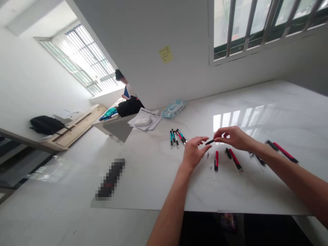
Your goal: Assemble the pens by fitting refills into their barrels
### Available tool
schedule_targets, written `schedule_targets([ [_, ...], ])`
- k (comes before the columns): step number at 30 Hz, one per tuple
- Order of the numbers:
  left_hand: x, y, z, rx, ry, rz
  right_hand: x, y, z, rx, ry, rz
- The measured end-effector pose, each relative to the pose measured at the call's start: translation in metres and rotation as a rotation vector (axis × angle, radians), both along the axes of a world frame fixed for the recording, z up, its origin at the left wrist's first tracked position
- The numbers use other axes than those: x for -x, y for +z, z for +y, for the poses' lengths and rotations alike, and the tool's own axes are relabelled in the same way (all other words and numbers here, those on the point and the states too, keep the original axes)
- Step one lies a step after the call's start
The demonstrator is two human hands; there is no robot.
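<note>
The single head-worn camera looked forward and down, tilted sideways, from close above the glossy white marble-patterned table [256, 191], with both forearms reaching in from the bottom edge.
</note>
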State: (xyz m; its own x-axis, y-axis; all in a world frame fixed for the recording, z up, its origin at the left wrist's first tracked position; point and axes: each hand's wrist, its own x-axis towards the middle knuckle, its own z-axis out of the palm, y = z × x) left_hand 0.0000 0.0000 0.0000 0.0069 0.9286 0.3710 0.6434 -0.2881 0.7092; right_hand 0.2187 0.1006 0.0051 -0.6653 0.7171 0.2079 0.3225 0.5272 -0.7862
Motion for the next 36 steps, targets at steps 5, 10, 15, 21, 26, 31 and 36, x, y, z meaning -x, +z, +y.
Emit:
schedule_targets([
  [5,-0.001,0.001,-0.002,0.024,-0.041,-0.07,0.007,0.004,-0.005,0.01,0.014,-0.017],
  [10,-0.006,0.005,-0.002,0.031,-0.005,-0.064,0.011,0.004,-0.006,-0.027,0.006,0.019],
  [15,-0.006,0.006,-0.001,0.043,0.016,-0.113,0.013,0.003,-0.005,-0.069,-0.02,0.078],
  [21,-0.002,0.003,0.004,0.085,0.074,-0.362,0.009,0.008,-0.003,-0.11,-0.052,0.071],
  [26,0.005,-0.002,0.008,0.084,0.111,-0.481,0.014,0.004,-0.012,-0.116,0.063,-0.047],
  [31,0.005,0.0,0.006,0.026,0.178,-0.387,0.027,-0.012,-0.02,-0.116,0.111,-0.127],
  [36,0.0,-0.001,0.004,0.003,0.194,-0.285,0.034,-0.02,-0.023,-0.137,0.171,-0.136],
])
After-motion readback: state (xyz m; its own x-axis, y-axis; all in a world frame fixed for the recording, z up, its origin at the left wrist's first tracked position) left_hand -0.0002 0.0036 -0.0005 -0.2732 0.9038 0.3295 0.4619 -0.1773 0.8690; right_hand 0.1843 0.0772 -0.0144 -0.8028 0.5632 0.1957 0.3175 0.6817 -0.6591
